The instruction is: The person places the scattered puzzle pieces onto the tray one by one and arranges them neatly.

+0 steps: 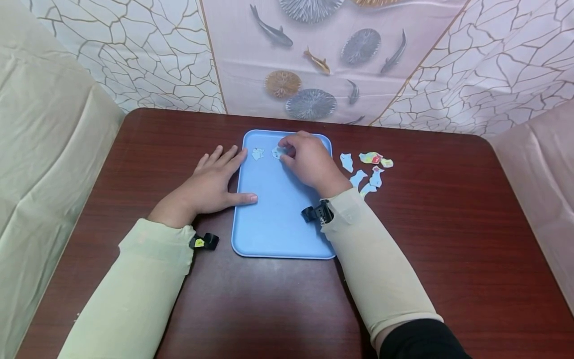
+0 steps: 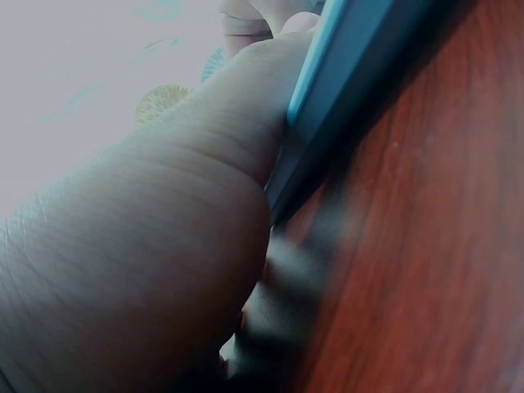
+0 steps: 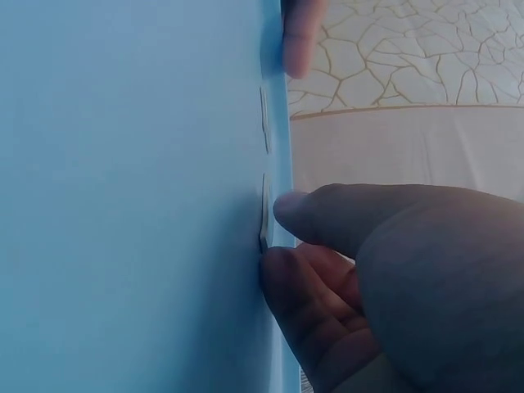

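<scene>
A light blue tray (image 1: 273, 219) lies on the table. My left hand (image 1: 211, 182) is spread at its left side, with the thumb over the rim; the left wrist view shows that thumb (image 2: 246, 98) against the tray's edge. Near the tray's far edge, my right hand (image 1: 309, 159) has its thumb and fingers bent around a small, irregular paper piece (image 1: 276, 152). In the right wrist view this paper piece (image 3: 264, 209) lies nearly flat, with a fingertip (image 3: 282, 266) at one end and the thumb close by. Another paper piece (image 1: 257, 153) lies to its left on the tray.
Several irregular paper pieces (image 1: 358, 177) lie on the dark wood table (image 1: 448, 224) right of the tray, some with coloured print (image 1: 370, 157). A patterned cloth (image 1: 314, 65) hangs behind the table. Pale covered surfaces flank it on both sides.
</scene>
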### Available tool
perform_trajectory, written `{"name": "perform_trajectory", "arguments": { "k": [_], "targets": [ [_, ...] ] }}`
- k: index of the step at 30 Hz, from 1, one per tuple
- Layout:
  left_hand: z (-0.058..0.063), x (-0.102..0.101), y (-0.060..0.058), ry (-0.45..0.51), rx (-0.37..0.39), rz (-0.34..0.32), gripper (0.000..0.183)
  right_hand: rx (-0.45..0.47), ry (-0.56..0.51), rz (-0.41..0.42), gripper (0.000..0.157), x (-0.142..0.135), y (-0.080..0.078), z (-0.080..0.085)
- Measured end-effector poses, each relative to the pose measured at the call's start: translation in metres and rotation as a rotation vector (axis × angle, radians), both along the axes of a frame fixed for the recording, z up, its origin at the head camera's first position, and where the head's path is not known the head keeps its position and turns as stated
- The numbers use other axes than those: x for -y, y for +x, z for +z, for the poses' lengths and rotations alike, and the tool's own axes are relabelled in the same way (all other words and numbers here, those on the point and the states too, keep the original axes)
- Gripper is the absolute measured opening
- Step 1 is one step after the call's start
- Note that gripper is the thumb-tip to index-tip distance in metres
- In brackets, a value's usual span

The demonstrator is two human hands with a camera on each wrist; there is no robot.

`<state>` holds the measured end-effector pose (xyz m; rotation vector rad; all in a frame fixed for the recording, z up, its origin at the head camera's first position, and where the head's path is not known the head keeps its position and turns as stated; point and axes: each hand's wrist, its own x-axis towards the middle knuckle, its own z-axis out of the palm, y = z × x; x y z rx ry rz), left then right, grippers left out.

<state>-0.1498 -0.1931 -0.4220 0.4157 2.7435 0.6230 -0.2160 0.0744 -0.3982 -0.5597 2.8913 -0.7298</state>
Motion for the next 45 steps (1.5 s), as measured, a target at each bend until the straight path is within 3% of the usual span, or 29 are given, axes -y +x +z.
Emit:
{"name": "perform_trajectory", "arguments": {
  "k": [15,25,35,45],
  "targets": [
    [0.000,0.000,0.000,-0.002,0.004,0.000,0.127,-0.066,0.011,0.045,0.031,-0.006,0.003,0.016],
    [0.003,-0.001,0.001,-0.007,0.014,0.003,0.126,-0.081,-0.009,0.050,0.032,-0.024,0.008,0.051],
    [0.004,-0.001,0.003,0.008,0.015,0.000,0.125,-0.065,0.027,-0.051,0.035,-0.069,0.008,0.081],
    [0.006,-0.001,0.003,0.016,0.023,-0.002,0.124,0.101,0.052,-0.185,0.050,-0.120,0.007,0.098]
  ]
}}
